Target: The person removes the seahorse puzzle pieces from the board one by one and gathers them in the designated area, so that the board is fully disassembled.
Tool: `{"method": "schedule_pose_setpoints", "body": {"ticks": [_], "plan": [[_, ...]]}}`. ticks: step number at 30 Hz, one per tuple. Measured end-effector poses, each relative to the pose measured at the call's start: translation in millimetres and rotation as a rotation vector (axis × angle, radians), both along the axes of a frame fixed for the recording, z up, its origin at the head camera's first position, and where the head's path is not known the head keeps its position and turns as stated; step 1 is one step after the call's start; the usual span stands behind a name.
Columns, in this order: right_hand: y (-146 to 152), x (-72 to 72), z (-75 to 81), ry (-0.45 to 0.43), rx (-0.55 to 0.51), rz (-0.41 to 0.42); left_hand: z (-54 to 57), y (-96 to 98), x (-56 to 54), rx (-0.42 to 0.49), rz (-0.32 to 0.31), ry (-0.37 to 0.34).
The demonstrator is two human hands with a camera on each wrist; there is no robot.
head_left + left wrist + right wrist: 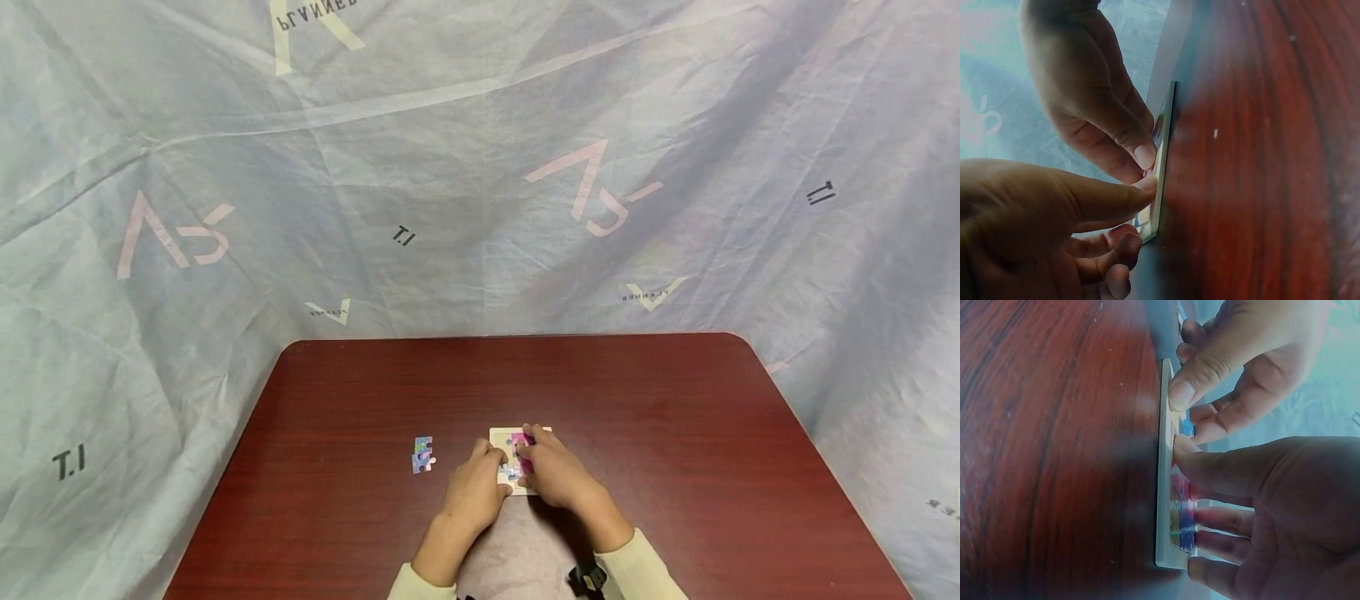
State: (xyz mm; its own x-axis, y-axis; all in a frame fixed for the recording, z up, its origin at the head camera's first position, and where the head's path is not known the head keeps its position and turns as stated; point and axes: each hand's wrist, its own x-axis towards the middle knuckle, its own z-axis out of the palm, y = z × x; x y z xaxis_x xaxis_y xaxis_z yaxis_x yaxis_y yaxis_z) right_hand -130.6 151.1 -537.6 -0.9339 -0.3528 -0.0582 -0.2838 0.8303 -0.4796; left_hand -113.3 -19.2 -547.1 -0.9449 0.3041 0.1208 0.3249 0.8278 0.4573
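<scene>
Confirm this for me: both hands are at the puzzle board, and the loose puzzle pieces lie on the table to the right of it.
Not quite: the loose puzzle pieces lie on the table to the left of the puzzle board, as the head view shows. The left hand and right hand are both at it.

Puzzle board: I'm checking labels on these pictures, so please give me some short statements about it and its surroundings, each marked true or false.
1. The left hand and right hand both touch the puzzle board. True.
2. Some loose puzzle pieces lie on the table. True.
3. In the head view, those loose puzzle pieces lie right of the puzzle board. False: they lie left of it.
4. The table is white. False: it is dark red.
5. Pink shows on the puzzle board. True.
</scene>
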Motion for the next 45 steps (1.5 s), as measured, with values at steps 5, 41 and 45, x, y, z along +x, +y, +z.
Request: {"method": "schedule_pose_setpoints", "body": {"ticks": [5,41,45], "plan": [[-0.4,0.2,0.8,0.014,0.006,0.006,-2.3,0.3,2.4,0.027,-0.005,0.010],[0.4,0.0,0.4,0.006,-0.001,-0.006,-15.0,-6.9,4.7,0.190,0.007,0.072],[0.9,-0.1,1.1,-0.004,-0.005,-0.011,-14.8,-8.0,3.7,0.224,0.003,0.095]]}}
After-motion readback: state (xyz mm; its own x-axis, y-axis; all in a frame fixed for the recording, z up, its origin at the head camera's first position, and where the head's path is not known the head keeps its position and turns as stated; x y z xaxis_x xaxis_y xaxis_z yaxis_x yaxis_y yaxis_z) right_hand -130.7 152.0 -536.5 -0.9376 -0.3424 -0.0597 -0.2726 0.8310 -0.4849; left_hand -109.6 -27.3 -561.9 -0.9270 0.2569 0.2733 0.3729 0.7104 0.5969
